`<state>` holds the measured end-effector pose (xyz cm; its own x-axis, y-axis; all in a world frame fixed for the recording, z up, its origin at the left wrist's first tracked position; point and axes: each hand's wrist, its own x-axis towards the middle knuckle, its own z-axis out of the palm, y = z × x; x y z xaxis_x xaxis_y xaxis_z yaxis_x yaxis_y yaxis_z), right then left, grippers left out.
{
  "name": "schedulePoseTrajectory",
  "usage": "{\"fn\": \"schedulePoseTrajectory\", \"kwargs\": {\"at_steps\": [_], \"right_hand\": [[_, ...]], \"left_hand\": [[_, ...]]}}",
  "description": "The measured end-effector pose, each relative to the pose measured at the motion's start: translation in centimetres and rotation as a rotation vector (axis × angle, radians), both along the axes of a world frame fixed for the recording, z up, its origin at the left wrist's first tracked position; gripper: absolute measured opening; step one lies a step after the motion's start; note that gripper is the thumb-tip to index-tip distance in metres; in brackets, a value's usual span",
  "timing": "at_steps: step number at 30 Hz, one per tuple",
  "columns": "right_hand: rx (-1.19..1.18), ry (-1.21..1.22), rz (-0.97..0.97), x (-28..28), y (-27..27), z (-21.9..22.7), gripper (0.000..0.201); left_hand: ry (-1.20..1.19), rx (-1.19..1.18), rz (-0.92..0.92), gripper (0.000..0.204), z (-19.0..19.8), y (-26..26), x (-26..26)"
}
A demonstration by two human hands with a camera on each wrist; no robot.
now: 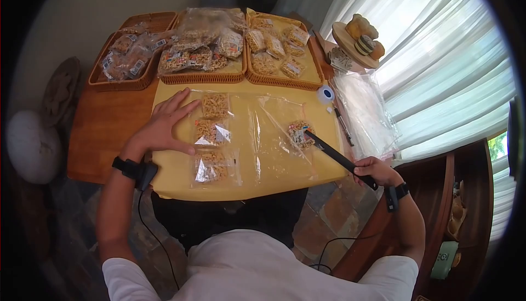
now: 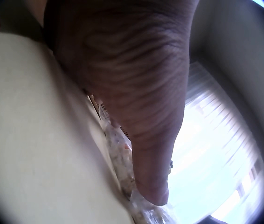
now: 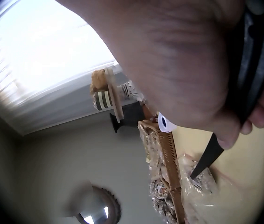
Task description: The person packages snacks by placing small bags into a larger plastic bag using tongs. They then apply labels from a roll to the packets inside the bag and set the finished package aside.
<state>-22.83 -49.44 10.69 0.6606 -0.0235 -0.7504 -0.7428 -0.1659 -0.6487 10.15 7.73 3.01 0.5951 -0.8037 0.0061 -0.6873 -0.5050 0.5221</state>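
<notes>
A large clear plastic bag (image 1: 267,165) lies flat on the yellow-covered table. Three snack packs (image 1: 212,132) form a column at its left side, and one more snack pack (image 1: 301,135) lies toward its right. My left hand (image 1: 163,126) rests at the bag's left edge with fingers spread, its thumb between the middle and lower packs. My right hand (image 1: 378,171) grips long black tongs (image 1: 338,157), whose tip reaches the right-hand pack. In the right wrist view, the curled fingers wrap the tongs' handle (image 3: 250,60), while the tip overlaps the pack (image 3: 204,179).
Wicker baskets (image 1: 204,78) of packaged snacks line the back of the table. A tape roll (image 1: 325,94) and a black pen (image 1: 344,126) lie at the right, beside a stack of clear bags (image 1: 366,114). Beyond them, a round wooden board (image 1: 346,43) holds bread-like items.
</notes>
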Motion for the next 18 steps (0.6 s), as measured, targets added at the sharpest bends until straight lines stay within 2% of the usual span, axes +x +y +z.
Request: {"fn": "schedulePoseTrajectory", "kwargs": {"at_steps": [5, 10, 13, 16, 18], "right_hand": [[-0.027, -0.015, -0.111, -2.2, -0.9, 0.2, 0.027], [-0.075, 0.067, -0.111, -5.4, -1.1, 1.7, 0.025], [-0.027, 0.068, -0.018, -4.2, -0.3, 1.4, 0.025], [-0.023, 0.012, 0.074, -0.4, 0.7, 0.8, 0.025], [-0.106, -0.045, 0.345, 3.6, 1.2, 1.5, 0.023]], "left_hand": [[0.015, 0.011, 0.012, 0.132, 0.2, -0.1, -0.3], [-0.003, 0.016, 0.001, 0.132, 0.0, -0.2, 0.0], [-0.012, 0.02, -0.01, 0.132, -0.2, -0.1, 0.1], [0.005, 0.006, -0.005, 0.131, -0.1, -0.2, 0.1], [0.003, 0.015, -0.001, 0.131, 0.0, -0.3, -0.1]]}}
